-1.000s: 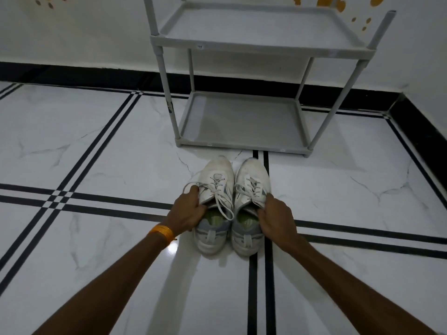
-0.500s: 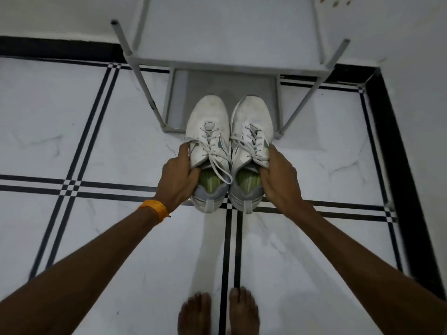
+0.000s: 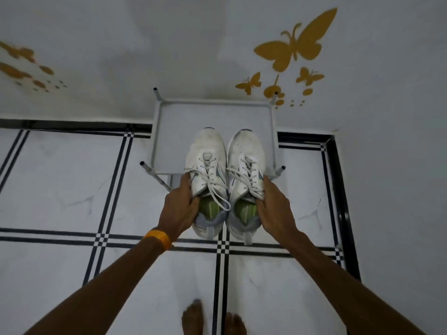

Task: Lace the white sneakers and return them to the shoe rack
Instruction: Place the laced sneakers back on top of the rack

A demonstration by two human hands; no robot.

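Note:
Two white laced sneakers with green insoles are held side by side in the air, toes pointing away from me. My left hand [image 3: 180,209] grips the left sneaker [image 3: 208,165] by its outer side and collar. My right hand [image 3: 273,209] grips the right sneaker [image 3: 246,163] the same way. Their toes hang over the top shelf of the grey shoe rack [image 3: 169,131], which stands against the wall; the heels stick out past its front edge. A loose lace end dangles from the left sneaker.
The rack's four posts [image 3: 281,169] stick up at its corners. Bare feet [image 3: 193,317] stand on white marble floor with black stripes. A black skirting [image 3: 338,177] marks the wall corner at right. Yellow butterfly stickers [image 3: 295,47] decorate the wall.
Both hands have lifted the pair from the floor and carried it up and forward, over the rack's top shelf. The view has risen and now looks down on the rack from above.

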